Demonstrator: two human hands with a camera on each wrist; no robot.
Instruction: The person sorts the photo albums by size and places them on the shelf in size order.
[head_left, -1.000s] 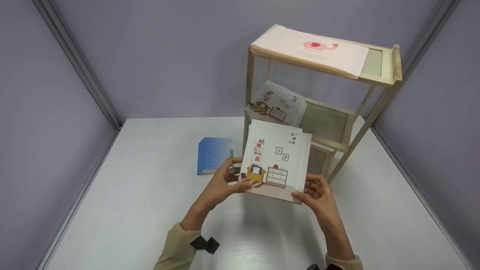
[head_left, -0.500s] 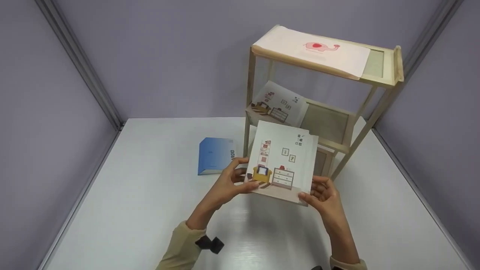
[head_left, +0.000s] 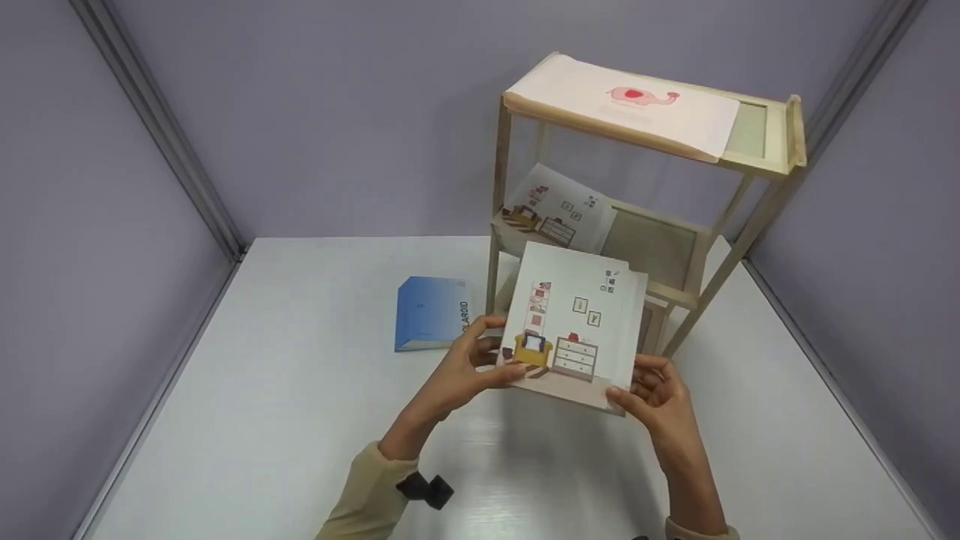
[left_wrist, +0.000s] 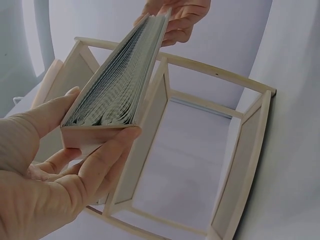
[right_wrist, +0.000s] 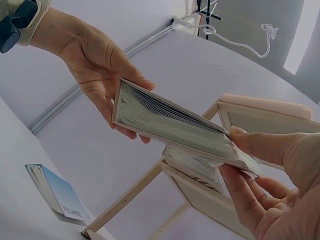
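Observation:
Both hands hold a white photo album point(head_left: 566, 307) up in front of the rack, its cover printed with a yellow armchair, a dresser and framed pictures. My left hand point(head_left: 466, 366) grips the lower left edge, thumb on the cover and fingers behind. At the lower right corner my right hand point(head_left: 661, 401) pinches the album, thumb on the front. In the left wrist view the thick stack of pages point(left_wrist: 120, 80) fans out from the spine held by the left hand. The right wrist view shows the right thumb and fingers point(right_wrist: 245, 195) pinching the opening side of the covers.
A wooden tiered rack point(head_left: 694, 259) stands behind the album. On its middle tier leans a similar white album point(head_left: 577, 187); on top lies a white album with a pink elephant point(head_left: 637, 94). A blue album point(head_left: 427, 311) lies on the white table point(head_left: 300, 420), left of the rack.
Both hands have carried the white photo album to the right and slightly down. Their grips look the same, and the rack and the other albums stay put.

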